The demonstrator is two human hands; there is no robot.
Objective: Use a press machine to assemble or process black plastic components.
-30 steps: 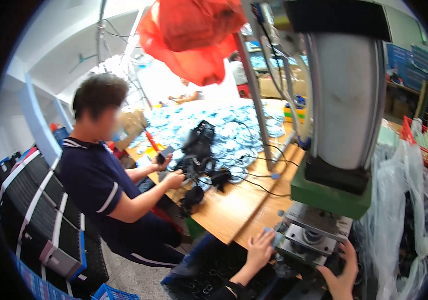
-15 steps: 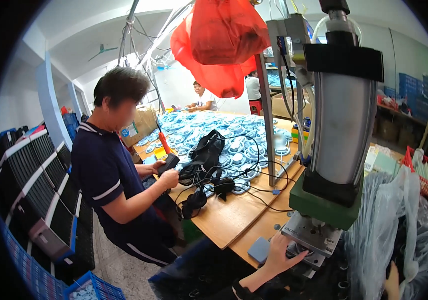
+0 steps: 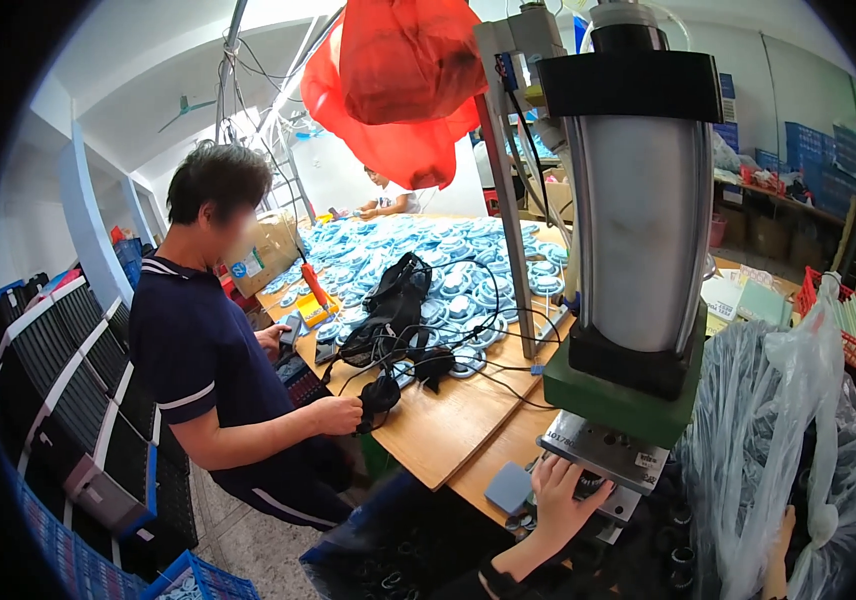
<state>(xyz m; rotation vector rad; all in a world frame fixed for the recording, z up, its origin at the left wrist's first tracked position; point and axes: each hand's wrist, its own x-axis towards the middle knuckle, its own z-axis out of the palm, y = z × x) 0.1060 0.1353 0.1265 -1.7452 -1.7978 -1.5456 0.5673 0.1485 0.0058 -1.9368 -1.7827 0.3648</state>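
My left hand reaches under the steel upper plate of a press, thumb and fingers closed around a dark round part at the lower die. Above that plate rise the green press block and a big grey cylinder with a black cap. Only a strip of my right hand shows at the lower right, beside clear plastic bags; its fingers are mostly hidden. A grey-blue square piece lies on the table left of my left hand.
Light-blue round parts heap on the wooden table, near a black strap bundle with cables. A co-worker stands at left; another person sits beyond. Red bags hang overhead. Dark parts fill a bin below.
The view has shifted, so the press appears further left. My left hand stays at the die, its fingers closer around the dark part. The co-worker has lowered one hand to the cables.
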